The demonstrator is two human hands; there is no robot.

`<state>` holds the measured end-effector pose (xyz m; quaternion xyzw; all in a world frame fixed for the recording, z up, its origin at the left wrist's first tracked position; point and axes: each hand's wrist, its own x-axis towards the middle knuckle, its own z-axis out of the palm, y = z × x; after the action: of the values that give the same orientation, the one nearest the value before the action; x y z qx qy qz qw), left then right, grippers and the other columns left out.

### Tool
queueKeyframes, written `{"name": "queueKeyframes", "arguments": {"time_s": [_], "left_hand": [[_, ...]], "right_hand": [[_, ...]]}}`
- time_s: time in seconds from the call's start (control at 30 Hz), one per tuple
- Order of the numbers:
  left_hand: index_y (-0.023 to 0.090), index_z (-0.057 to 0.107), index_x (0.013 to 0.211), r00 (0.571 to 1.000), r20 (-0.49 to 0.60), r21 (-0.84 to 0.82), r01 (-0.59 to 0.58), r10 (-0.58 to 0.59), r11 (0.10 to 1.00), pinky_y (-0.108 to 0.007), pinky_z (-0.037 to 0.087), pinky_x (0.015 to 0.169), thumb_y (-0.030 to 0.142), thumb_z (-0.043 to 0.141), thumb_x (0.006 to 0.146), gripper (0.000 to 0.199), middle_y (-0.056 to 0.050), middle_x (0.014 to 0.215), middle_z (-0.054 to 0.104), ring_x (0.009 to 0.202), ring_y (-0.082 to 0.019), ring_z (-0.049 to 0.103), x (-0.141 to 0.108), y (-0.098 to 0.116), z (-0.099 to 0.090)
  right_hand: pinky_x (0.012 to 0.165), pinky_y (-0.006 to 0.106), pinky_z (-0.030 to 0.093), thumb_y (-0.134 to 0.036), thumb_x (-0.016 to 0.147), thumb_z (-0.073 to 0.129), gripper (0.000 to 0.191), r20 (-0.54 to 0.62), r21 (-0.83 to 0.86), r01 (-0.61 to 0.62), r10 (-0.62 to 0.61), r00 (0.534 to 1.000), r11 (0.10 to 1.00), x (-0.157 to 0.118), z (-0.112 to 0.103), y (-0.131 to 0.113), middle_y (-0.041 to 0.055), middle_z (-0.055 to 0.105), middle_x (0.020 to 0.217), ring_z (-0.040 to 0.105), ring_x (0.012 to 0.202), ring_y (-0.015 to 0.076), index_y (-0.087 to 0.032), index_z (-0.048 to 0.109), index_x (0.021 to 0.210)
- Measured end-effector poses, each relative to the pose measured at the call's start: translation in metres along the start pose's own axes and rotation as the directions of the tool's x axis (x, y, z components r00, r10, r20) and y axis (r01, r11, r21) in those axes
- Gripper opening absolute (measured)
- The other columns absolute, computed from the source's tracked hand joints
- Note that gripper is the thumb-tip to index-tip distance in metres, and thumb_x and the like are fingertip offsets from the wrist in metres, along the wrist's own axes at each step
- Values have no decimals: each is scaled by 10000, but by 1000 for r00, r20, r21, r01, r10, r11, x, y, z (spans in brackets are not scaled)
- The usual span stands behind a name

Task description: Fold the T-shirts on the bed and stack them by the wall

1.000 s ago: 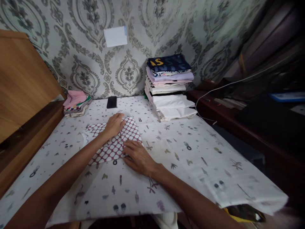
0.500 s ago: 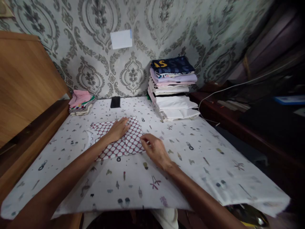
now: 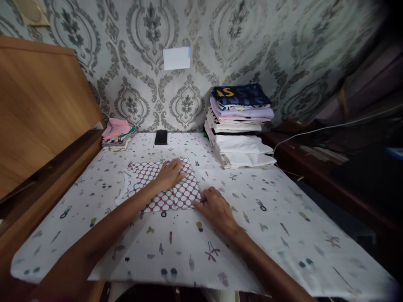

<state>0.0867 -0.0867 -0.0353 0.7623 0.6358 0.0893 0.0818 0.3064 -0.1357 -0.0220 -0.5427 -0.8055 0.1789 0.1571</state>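
A folded garment (image 3: 185,191), white with a dark red lattice print, lies flat on the cloth-covered table (image 3: 141,260). At its left end shows a curved white part (image 3: 126,184). My left hand (image 3: 171,174) rests flat on top of the garment, fingers stretched out, its forearm crossing the near left part. My right hand (image 3: 217,207) is at the garment's right edge near the front corner. Its thumb and curled fingers close on that edge; how much fabric is between them is partly hidden.
A tall stack of folded clothes (image 3: 242,126) stands at the back right. A small pile of folded clothes (image 3: 116,134) sits back left, with a black phone (image 3: 161,137) beside it. A wooden panel (image 3: 47,105) borders the left; a white cable (image 3: 302,132) hangs at right.
The view has shifted, so everything sits further right and slightly lower in the picture. My left hand stays flat on the garment, while my right hand stays at its right edge, near the front corner.
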Motion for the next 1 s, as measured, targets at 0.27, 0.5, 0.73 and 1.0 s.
{"name": "queueKeyframes", "arguments": {"time_s": [0.27,0.5,0.73,1.0], "left_hand": [[141,322,1517,993,-3,-108,114,-115,988,-539,114,1219,578,296,984,689,-180,1641,230,1537,-315,124,-8,8,6],[162,583,1264,967,-130,-364,160,-220,918,-356,430,1067,219,429,931,371,-121,1342,621,1231,-219,581,11,-21,-32],[103,665,1116,944,62,-460,315,-324,831,-253,533,616,105,472,858,321,-70,769,735,629,-166,688,54,-21,-40],[146,704,770,927,182,-354,374,-329,857,-272,500,612,88,649,694,110,-42,528,641,565,-192,643,75,-7,-40]], "right_hand": [[578,278,391,-365,701,647,217,-48,507,-16,46,998,862,10,12,-4,-25,535,622,499,604,151,-226,498,628],[629,302,504,-428,600,791,371,100,925,-186,260,960,331,5,28,-25,0,640,712,595,671,172,-223,524,755],[662,303,530,-343,617,752,407,186,947,-260,334,924,189,2,31,-30,64,721,912,670,788,203,-205,603,970],[658,275,483,-294,590,738,280,205,958,-250,276,939,141,1,25,-34,35,712,788,616,724,172,-171,684,835]]}}
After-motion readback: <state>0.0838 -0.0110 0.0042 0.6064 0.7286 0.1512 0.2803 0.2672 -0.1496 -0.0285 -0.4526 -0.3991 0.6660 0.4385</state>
